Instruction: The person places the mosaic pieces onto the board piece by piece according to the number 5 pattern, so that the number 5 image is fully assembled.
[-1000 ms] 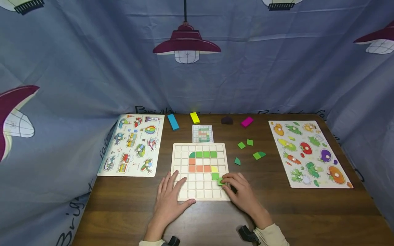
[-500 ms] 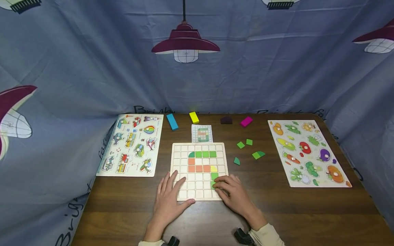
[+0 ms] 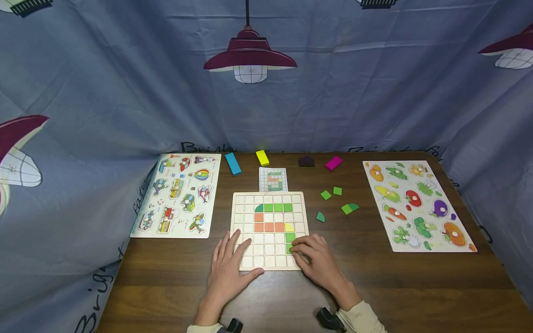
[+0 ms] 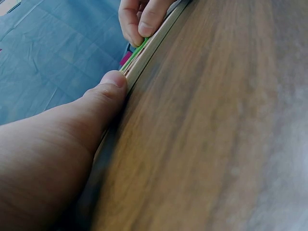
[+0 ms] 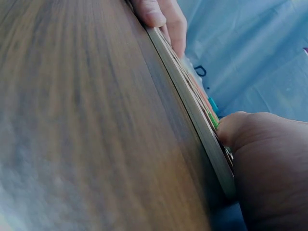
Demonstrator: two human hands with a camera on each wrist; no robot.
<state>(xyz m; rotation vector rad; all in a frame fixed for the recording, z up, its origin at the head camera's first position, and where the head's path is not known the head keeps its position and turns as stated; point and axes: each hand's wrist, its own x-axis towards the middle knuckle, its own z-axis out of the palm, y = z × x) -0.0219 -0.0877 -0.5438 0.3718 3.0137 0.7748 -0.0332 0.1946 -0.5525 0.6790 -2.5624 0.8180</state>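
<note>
Fingers spread, the left hand (image 3: 226, 266) rests at the near left corner of the grid board (image 3: 269, 262); the right hand (image 3: 319, 261), fingers bent, pinches a green tile (image 3: 289, 249) just below another green square (image 3: 290, 237). This tile is probably light, stiff, rather smooth; opposite edges should give good hold. Farther lies a loose green piece (image 3: 325, 195).

A brown wooden table (image 3: 416, 291) bears a vehicle-picture board (image 3: 181, 198) at left, a gridded board (image 3: 259, 249) at lower center, a small card (image 3: 273, 179) above it, blue, yellow, dark and magenta blocks (image 3: 333, 163) across mid-frame, loose green pieces (image 3: 325, 194) right of center and a vegetable-picture board (image 3: 424, 213) at right.
</note>
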